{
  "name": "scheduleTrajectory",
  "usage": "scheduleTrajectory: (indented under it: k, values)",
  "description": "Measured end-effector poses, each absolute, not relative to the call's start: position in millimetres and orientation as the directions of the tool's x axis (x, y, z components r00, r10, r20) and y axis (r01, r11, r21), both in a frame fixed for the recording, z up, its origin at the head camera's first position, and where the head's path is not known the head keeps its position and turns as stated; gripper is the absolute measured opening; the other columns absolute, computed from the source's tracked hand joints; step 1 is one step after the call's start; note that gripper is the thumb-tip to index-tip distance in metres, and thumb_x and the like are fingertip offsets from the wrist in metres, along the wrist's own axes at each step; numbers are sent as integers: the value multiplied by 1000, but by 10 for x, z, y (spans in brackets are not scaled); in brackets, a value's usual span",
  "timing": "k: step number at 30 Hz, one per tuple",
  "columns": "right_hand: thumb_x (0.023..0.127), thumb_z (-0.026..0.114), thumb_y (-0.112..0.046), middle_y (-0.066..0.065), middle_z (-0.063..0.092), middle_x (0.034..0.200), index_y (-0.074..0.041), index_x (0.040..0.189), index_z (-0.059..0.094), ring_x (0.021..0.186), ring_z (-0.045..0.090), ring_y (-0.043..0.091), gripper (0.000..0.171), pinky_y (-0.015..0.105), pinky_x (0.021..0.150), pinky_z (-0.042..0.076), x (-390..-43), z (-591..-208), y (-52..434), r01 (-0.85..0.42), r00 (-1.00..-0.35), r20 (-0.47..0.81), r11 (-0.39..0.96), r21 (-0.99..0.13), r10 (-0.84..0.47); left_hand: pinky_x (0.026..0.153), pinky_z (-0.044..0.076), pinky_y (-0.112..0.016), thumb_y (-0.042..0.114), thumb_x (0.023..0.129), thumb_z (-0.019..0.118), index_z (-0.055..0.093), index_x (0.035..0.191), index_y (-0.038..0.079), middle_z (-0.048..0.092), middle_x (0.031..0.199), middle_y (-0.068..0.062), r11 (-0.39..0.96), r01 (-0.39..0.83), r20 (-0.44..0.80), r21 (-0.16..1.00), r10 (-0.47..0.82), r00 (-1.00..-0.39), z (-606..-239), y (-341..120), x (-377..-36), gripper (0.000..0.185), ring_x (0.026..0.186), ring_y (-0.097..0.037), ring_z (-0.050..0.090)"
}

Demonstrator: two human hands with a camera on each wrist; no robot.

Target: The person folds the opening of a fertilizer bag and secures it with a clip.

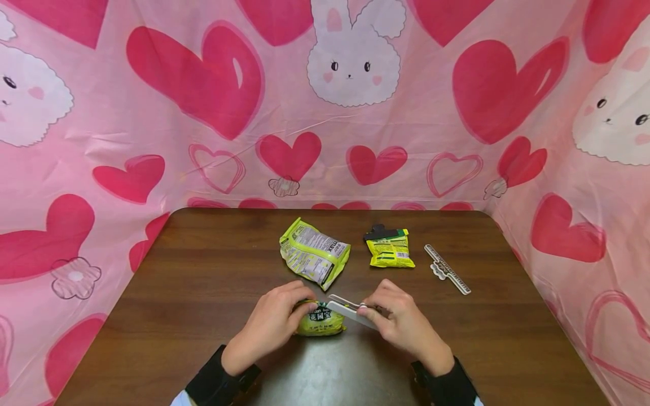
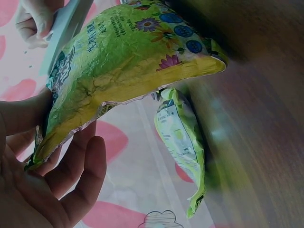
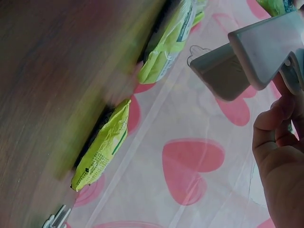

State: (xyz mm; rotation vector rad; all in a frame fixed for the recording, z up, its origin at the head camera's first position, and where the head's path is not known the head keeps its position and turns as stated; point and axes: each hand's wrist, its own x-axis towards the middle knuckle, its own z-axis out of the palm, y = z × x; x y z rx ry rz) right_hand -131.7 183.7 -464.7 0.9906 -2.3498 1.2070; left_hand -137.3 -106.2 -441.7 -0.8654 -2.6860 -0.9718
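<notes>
Left hand: my left hand grips the crinkled yellow-green snack packet at the table's near edge.
Right hand: my right hand pinches the grey plastic sealing clip.
Relation: clip's long axis points leftward across the packet's top, just right of it.

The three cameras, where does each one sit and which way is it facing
Head: worn on the head, looking forward and down at the table; both hands and dark sleeves show.
Left wrist: beside the left hand, looking along the held green packet; palm and fingers show.
Right wrist: beside the right hand, facing the grey clip; fingers show.
Shared: both wrist views also catch the larger packet lying on the table.
</notes>
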Motion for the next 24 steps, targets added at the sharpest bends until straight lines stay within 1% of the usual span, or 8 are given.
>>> scheduleTrajectory:
  k: [4, 6, 10, 13, 17, 20, 24]
  values:
    - [91, 84, -15, -16, 64, 84, -17, 96, 79, 80, 52, 8, 7, 22, 62, 46, -1307, -4648, 1817, -688, -724, 525, 413, -597, -447, 66, 47, -28, 13, 92, 83, 75, 93, 23, 59, 89, 18, 626, 562, 324, 541, 462, -826, -4416, -1057, -1372, 13, 75, -3, 54]
    - [92, 84, -15, -16, 64, 84, -17, 96, 79, 80, 52, 8, 7, 22, 63, 46, -1304, -4651, 1809, -685, -727, 518, 417, -597, -452, 68, 48, -28, 13, 92, 83, 75, 93, 23, 60, 91, 18, 628, 559, 324, 542, 457, -828, -4417, -1052, -1374, 12, 78, -3, 55]
    - [92, 84, -15, -16, 64, 84, -16, 96, 79, 80, 51, 8, 7, 21, 63, 46, -1305, -4651, 1796, -692, -720, 520, 419, -587, -460, 72, 50, -31, 14, 91, 85, 77, 91, 22, 58, 94, 17, 639, 547, 324, 540, 442, -836, -4407, -1048, -1375, 11, 85, -4, 55]
    - [92, 84, -15, -15, 65, 84, -14, 95, 79, 80, 51, 8, 7, 21, 63, 45, -1308, -4645, 1791, -697, -715, 525, 424, -578, -461, 72, 49, -31, 15, 90, 86, 79, 91, 21, 56, 94, 15, 645, 541, 323, 540, 435, -841, -4396, -1049, -1378, 9, 86, -6, 53]
    - [90, 86, -14, -16, 65, 84, -16, 95, 79, 80, 51, 8, 9, 21, 64, 46, -1312, -4644, 1789, -689, -723, 512, 437, -578, -463, 73, 50, -30, 13, 88, 88, 79, 92, 20, 60, 91, 16, 615, 527, 318, 587, 424, -848, -4391, -1061, -1392, 12, 83, -5, 57]
    - [91, 85, -15, -16, 65, 84, -15, 95, 79, 80, 51, 7, 7, 21, 63, 46, -1315, -4651, 1791, -692, -720, 512, 434, -577, -468, 74, 52, -30, 13, 86, 90, 77, 92, 20, 64, 91, 17, 584, 507, 304, 634, 415, -858, -4377, -1080, -1408, 16, 82, -4, 60]
    - [93, 84, -17, -16, 64, 83, -15, 95, 79, 80, 51, 7, 6, 21, 63, 45, -1316, -4652, 1793, -691, -721, 505, 434, -578, -475, 77, 55, -31, 12, 85, 91, 75, 93, 20, 67, 92, 15, 554, 508, 277, 660, 449, -850, -4344, -1135, -1433, 20, 84, -5, 62]
